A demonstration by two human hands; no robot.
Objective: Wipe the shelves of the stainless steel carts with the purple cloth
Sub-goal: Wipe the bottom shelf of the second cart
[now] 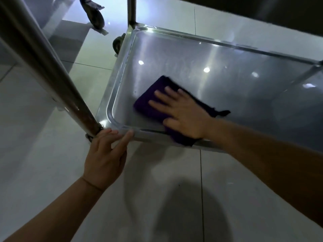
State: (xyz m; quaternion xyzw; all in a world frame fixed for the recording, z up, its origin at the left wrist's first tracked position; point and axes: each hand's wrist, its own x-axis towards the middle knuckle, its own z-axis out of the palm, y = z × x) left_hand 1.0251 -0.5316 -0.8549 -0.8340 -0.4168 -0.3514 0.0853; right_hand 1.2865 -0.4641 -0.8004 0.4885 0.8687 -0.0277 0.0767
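Your right hand (pixel 181 112) lies flat with fingers spread, pressing the purple cloth (pixel 150 98) onto the bottom shelf (pixel 218 81) of the cart, so the cloth sits under your palm and fingertips, with one folded end hanging over the near rim just below your wrist. Your left hand (pixel 106 154) rests with straight fingers on the near corner of that rim, close beside the upright post (pixel 40 62), steadying the cart without gripping anything. The risks from here are mostly about that steadying hand and the trailing cloth. A caster (pixel 117 43) shows beyond the far corner, ahead of your right fingertips, and I judge that a firm stroke away from you could roll the cart across the glossy tile floor (pixel 52 172), since fingertips laid on a rim hold it only lightly; curling them round the post would hold better. The cloth end draped over the edge may snag on the rim or drag off the shelf as you sweep away, bunching under your palm and leaving streaks. The raised lip to the left of your right hand forms a rounded corner where a flat palm will likely skip the crease. Much of the shelf to the right of your hand lies in shadow, so missed patches there would be hard to notice.
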